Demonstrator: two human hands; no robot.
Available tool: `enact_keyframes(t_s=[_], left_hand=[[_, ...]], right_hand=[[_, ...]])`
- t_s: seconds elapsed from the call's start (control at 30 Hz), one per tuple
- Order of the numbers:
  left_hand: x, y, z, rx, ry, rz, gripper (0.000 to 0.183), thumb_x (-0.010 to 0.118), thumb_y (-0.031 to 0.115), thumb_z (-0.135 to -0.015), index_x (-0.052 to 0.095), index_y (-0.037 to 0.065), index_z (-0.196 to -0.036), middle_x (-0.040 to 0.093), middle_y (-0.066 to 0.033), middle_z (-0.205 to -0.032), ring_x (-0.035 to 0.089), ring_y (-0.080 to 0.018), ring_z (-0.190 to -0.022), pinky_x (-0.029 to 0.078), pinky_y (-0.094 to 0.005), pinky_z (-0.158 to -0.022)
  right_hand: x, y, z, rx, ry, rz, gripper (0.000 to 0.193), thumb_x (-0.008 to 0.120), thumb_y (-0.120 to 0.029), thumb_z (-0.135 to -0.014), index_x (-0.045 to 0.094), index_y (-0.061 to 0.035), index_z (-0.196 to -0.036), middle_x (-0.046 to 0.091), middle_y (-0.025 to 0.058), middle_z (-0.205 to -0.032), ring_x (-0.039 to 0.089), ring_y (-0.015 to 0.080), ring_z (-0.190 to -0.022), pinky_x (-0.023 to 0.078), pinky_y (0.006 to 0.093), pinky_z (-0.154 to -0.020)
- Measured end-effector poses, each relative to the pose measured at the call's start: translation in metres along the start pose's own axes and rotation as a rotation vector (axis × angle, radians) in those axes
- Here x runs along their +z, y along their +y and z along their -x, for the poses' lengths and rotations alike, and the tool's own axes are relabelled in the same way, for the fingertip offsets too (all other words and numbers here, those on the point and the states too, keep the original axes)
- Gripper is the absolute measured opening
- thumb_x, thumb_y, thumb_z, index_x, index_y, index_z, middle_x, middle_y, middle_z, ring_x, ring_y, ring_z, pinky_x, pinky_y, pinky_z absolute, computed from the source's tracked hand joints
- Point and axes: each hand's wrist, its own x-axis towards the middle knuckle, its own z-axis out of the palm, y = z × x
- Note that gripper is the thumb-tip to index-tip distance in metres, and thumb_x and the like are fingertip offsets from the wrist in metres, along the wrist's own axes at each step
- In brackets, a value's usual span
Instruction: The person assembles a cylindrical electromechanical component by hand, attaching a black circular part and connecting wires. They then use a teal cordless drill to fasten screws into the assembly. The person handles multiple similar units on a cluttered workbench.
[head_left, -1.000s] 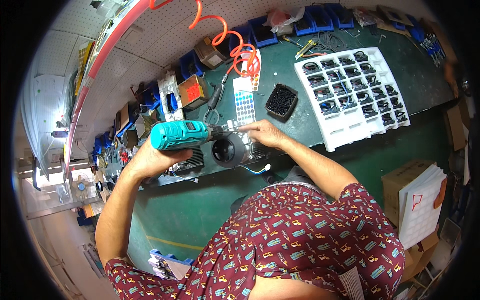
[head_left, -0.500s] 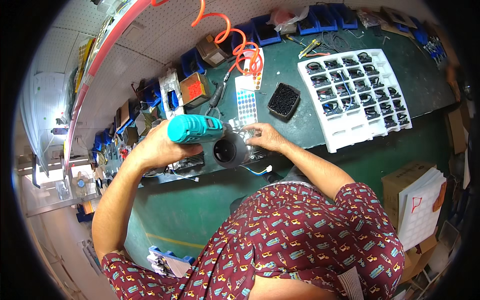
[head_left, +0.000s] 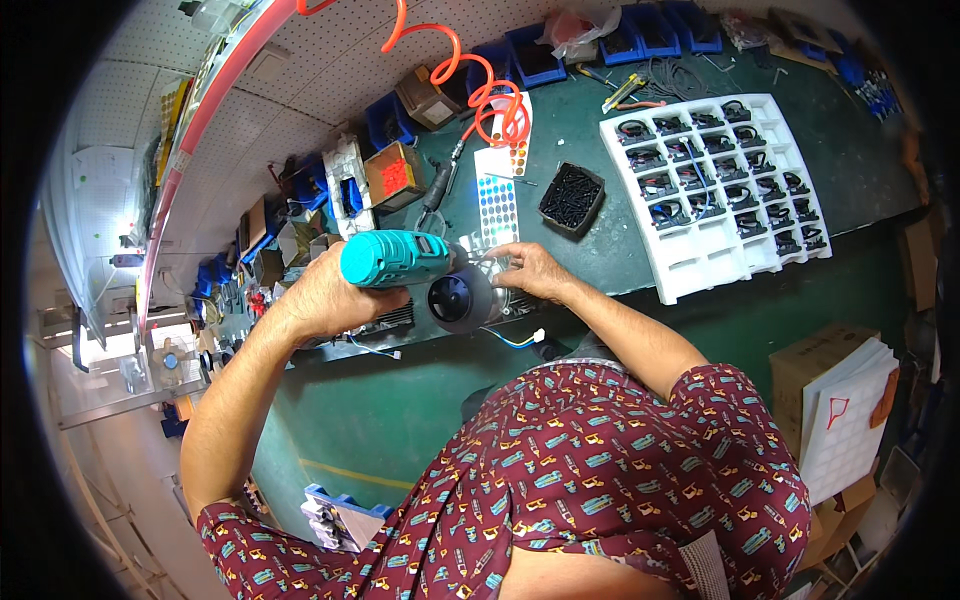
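Note:
My left hand is wrapped round the handle of a teal cordless drill. The drill lies level, its nose pointing right at a fan unit. That fan unit has a round black housing with dark blades inside its opening, and it sits at the bench's front edge. My right hand grips the far right side of the fan unit, fingers curled by its silvery part; the fingertips are partly hidden. From beneath the unit a cable with a white connector hangs over the edge.
A black box of screws and sheets of round stickers lie beyond my hands. To the right is a white foam tray of black wired parts. An orange coiled hose, an orange-filled box and blue bins stand behind.
The view has shifted slightly. The drill and both hands keep their places at the fan unit; the blades inside the housing now show more clearly.

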Motion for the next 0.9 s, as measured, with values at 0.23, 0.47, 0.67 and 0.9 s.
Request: enact_keyframes(t_s=[0.23, 0.47, 0.67, 0.9], left_hand=[[0.006, 0.005, 0.003, 0.000, 0.028, 0.056, 0.043, 0.081, 0.015, -0.082, 0.070, 0.009, -0.124, 0.076, -0.0130, -0.108, 0.072, -0.0264, -0.098, 0.057, -0.0384, -0.091], [0.001, 0.011, 0.012, 0.092, 0.072, 0.091, 0.049, 0.081, 0.014, -0.080, 0.070, 0.013, -0.128, 0.075, -0.0137, -0.117, 0.072, -0.0284, -0.105, 0.055, -0.0382, -0.096], [0.010, -0.007, 0.059, 0.336, 0.339, 0.187, 0.043, 0.080, 0.004, -0.085, 0.071, 0.004, -0.127, 0.074, -0.0075, -0.120, 0.069, -0.0196, -0.105, 0.054, -0.0328, -0.094], [0.111, -0.128, 0.150, 0.145, 0.627, 0.604, 0.036, 0.082, 0.002, -0.088, 0.072, 0.002, -0.122, 0.075, -0.0068, -0.112, 0.069, -0.0146, -0.098, 0.056, -0.0304, -0.088]], right_hand=[[0.000, 0.007, -0.001, -0.016, -0.004, -0.066, 0.050, 0.082, -0.011, -0.081, 0.070, -0.0060, -0.129, 0.071, 0.0081, -0.103, 0.065, 0.0155, -0.093, 0.055, 0.0309, -0.083], [-0.002, -0.001, 0.005, 0.028, 0.029, -0.034, 0.055, 0.082, -0.014, -0.083, 0.065, -0.0036, -0.135, 0.070, 0.0031, -0.089, 0.062, 0.0085, -0.080, 0.052, 0.0268, -0.072], [-0.032, 0.013, 0.034, 0.232, 0.281, -0.433, 0.034, 0.059, -0.011, -0.100, 0.060, 0.0036, -0.131, 0.070, 0.0107, -0.098, 0.064, 0.0118, -0.073, 0.055, 0.0259, -0.061], [0.008, 0.045, 0.116, 0.280, 0.409, -0.649, 0.025, 0.055, -0.004, -0.103, 0.054, 0.0027, -0.127, 0.070, 0.0197, -0.116, 0.074, 0.0261, -0.098, 0.066, 0.0366, -0.078]])
